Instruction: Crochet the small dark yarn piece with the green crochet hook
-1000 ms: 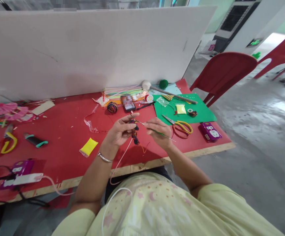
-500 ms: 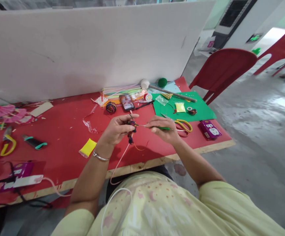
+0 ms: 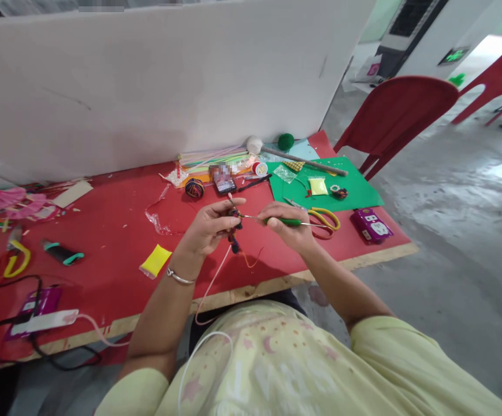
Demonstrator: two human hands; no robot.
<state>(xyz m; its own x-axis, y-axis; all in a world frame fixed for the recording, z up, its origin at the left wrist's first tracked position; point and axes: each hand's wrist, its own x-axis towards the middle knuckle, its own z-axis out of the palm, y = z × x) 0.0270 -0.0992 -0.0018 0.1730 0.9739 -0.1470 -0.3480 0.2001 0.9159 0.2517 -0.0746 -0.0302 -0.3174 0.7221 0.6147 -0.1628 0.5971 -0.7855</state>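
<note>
Over the red-covered table [image 3: 116,231], my left hand [image 3: 211,225] pinches a small dark multicoloured piece of crochet [image 3: 235,238], which hangs partly below the fingers. An orange yarn tail [image 3: 251,263] dangles from it. My right hand [image 3: 287,224] is closed round the green handle of a crochet hook [image 3: 289,221]. The hook's metal shaft points left and its tip meets the crochet at my left fingertips; the exact stitch is too small to see. A ball of dark variegated yarn [image 3: 194,188] lies beyond my left hand, near a phone [image 3: 225,184].
Yellow-handled scissors [image 3: 331,218] lie just right of my right hand, before a green sheet [image 3: 359,193]. A purple socket block [image 3: 372,225] sits at the right. Left are a yellow packet [image 3: 155,260], a cutter [image 3: 62,253] and cables. A white partition [image 3: 155,81] stands behind.
My right hand has turned slightly, so more of the hook's green handle shows. The crochet's hanging end has shifted a little to the right. The camera view has moved slightly.
</note>
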